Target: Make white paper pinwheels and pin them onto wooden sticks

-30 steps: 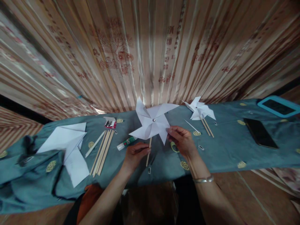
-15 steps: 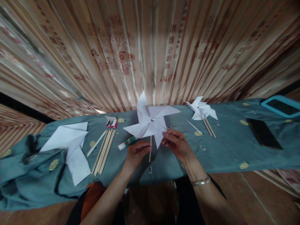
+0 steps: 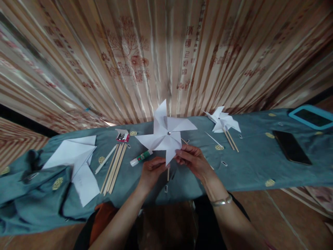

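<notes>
A white paper pinwheel (image 3: 166, 133) with a metal pin at its centre stands upright on a thin wooden stick (image 3: 168, 173) above the teal cloth. My left hand (image 3: 152, 170) is closed round the stick just under the paper blades. My right hand (image 3: 192, 159) pinches the lower right blade between thumb and fingers; a silver bangle sits on that wrist. A second, smaller pinwheel (image 3: 222, 121) lies flat on the cloth at the back right, with its sticks pointing toward me.
On the teal cloth (image 3: 249, 163) lie white paper sheets (image 3: 75, 156) at the left, several wooden sticks (image 3: 116, 166), a glue stick (image 3: 140, 158), a small red box (image 3: 122, 137), a black phone (image 3: 291, 147) and a blue-framed tablet (image 3: 310, 116). A striped curtain hangs behind.
The pinwheel's blades have turned, and my right hand has slid left and down along them toward my left hand. My left hand stays on the stick.
</notes>
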{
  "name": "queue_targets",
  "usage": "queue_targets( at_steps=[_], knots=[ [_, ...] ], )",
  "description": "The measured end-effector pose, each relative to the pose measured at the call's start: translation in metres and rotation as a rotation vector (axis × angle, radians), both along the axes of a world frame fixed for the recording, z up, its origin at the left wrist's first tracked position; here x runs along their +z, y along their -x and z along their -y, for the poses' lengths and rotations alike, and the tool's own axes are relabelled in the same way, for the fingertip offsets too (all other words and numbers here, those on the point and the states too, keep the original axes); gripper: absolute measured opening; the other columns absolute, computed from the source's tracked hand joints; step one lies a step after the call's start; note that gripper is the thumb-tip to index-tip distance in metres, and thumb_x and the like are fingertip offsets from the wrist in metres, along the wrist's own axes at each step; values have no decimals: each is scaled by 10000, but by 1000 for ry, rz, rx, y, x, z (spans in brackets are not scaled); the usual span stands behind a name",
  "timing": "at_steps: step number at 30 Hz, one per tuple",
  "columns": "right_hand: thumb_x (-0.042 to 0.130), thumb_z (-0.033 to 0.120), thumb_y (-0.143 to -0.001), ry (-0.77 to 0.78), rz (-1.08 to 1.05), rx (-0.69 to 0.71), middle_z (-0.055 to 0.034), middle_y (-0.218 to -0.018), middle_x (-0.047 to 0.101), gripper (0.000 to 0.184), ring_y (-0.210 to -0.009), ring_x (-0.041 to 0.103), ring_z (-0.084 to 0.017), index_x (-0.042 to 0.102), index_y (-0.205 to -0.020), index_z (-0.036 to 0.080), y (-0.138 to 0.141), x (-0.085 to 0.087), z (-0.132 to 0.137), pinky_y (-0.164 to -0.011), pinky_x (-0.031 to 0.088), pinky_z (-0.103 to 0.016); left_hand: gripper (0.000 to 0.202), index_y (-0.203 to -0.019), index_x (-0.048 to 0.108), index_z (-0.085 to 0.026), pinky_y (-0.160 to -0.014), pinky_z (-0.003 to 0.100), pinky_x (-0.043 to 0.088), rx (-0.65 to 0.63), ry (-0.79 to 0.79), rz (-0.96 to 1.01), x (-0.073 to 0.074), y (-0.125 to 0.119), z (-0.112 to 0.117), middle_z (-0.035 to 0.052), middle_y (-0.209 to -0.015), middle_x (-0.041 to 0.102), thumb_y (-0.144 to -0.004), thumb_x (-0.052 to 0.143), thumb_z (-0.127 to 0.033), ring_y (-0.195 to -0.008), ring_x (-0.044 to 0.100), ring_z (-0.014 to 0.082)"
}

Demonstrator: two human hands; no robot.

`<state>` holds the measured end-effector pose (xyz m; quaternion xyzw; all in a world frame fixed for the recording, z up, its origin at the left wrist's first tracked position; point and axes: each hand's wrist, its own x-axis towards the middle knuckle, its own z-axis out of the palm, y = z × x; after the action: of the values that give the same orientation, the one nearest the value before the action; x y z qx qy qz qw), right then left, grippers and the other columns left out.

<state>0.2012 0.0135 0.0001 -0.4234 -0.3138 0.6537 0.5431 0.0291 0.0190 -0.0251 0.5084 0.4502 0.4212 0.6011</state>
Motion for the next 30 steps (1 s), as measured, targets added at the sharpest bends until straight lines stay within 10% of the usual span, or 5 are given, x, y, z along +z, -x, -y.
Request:
queue_targets(
  at_steps=[14,21,30],
  knots=[
    [834,427,-638,-179,241,28,10,-521,632,266,-443,431,-75,714,-613,191,-20,4,6,-428,305,-222,294,-753,786,-164,-758,351,569,109,190,72,-3,1,-1,52,-744,768,-510,867,-310,-659,682,187],
    [850,418,-593,-250,152,-472,8,-652,679,257,-549,533,-98,747,-740,234,-49,6,-4,-512,407,-227,258,-727,792,-184,-693,301,560,57,178,35,-3,3,0,41,-715,763,-511,854,-311,-636,676,174],
    [880,405,-532,-113,150,-395,27,-578,659,271,-488,536,-91,735,-673,225,-30,-6,-5,-471,411,-221,182,-710,779,-173,-689,277,546,30,83,15,-3,3,-1,32,-723,739,-576,833,-284,-675,665,167]
  ],
)
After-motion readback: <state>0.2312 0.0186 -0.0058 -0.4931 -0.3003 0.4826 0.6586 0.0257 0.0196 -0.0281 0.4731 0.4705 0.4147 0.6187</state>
